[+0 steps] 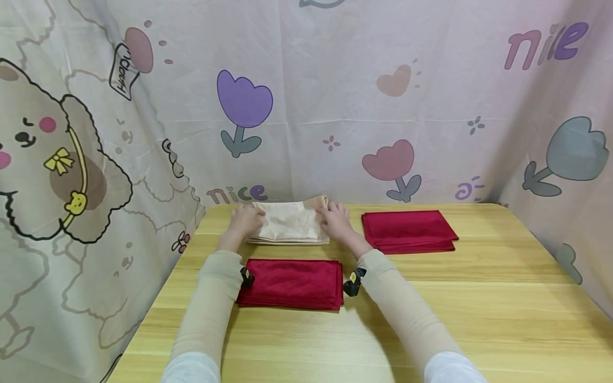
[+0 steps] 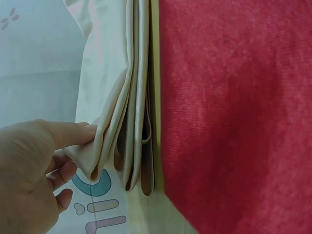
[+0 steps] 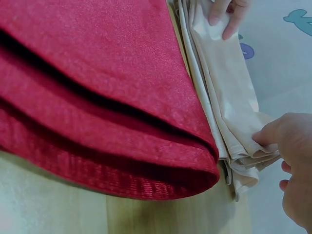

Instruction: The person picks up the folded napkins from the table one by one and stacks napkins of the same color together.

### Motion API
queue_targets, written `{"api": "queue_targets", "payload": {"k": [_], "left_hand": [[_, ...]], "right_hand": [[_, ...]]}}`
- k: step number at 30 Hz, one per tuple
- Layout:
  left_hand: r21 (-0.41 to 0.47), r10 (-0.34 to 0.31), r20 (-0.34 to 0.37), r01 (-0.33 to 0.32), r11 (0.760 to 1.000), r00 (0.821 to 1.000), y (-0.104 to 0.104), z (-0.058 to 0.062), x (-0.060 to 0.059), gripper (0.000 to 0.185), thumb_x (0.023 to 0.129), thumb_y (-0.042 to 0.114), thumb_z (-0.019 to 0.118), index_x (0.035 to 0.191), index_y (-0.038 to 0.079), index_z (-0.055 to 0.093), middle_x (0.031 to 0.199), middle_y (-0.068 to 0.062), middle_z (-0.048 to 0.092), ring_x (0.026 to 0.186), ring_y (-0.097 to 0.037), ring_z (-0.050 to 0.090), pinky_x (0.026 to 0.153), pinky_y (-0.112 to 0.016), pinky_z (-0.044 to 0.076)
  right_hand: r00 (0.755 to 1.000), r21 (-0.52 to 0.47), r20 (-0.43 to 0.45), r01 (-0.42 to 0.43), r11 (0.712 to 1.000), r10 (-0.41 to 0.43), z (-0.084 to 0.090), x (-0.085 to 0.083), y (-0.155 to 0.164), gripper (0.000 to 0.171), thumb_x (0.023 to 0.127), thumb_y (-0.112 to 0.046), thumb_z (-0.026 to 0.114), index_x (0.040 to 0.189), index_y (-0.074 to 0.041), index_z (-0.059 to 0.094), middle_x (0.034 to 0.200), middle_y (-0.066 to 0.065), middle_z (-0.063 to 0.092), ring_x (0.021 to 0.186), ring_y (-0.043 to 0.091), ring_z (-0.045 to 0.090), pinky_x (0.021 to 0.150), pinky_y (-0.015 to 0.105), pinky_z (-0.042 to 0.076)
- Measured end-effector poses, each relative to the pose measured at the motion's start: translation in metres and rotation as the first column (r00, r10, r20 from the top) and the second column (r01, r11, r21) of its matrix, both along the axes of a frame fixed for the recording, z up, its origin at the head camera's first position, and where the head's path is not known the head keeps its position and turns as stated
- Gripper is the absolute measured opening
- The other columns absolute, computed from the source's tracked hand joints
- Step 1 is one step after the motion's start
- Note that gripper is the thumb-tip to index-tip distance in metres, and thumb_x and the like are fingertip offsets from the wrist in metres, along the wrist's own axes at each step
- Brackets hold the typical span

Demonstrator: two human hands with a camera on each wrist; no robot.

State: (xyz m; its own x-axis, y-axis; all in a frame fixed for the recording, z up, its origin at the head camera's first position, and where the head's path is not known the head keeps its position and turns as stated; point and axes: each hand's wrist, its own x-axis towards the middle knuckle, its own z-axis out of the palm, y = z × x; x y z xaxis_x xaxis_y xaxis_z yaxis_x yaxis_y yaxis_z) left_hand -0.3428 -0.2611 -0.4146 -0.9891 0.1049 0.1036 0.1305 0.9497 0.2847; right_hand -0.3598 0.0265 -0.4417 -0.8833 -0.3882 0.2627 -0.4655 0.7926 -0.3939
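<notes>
A folded cream cloth (image 1: 289, 222) lies in several layers near the table's back edge. At its left end my left hand (image 1: 246, 221) pinches the upper layers between thumb and fingers, as the left wrist view shows with the cloth's folded edges (image 2: 139, 97) hanging beside the thumb. My right hand (image 1: 337, 221) pinches the opposite end, thumb on top of the fabric (image 3: 229, 87) in the right wrist view. Nearer to me, between my forearms, lies a folded red cloth (image 1: 292, 284), which neither hand touches.
Another folded red cloth (image 1: 407, 229) sits to the right of my right hand. All the cloths lie on a light wooden table (image 1: 479, 319). A printed curtain (image 1: 311, 106) hangs right behind the table's back edge, and a further one (image 1: 72, 213) hangs along the left.
</notes>
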Motion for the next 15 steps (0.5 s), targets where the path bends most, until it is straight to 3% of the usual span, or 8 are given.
{"api": "queue_targets", "payload": {"k": [15], "left_hand": [[0.019,0.023,0.103,-0.025,1.000,0.994,-0.0023,-0.0073,-0.0052,0.047,0.093,0.006,0.050,0.137,0.007,0.066,0.146,-0.021,0.059,0.146,-0.051,0.033,0.116,-0.067,0.023]], "right_hand": [[1.000,0.025,0.022,0.013,1.000,-0.013,-0.0069,-0.0022,-0.0026,0.048,0.094,-0.006,0.065,0.142,-0.008,0.061,0.130,0.021,0.056,0.126,0.039,0.041,0.097,0.051,0.032]]}}
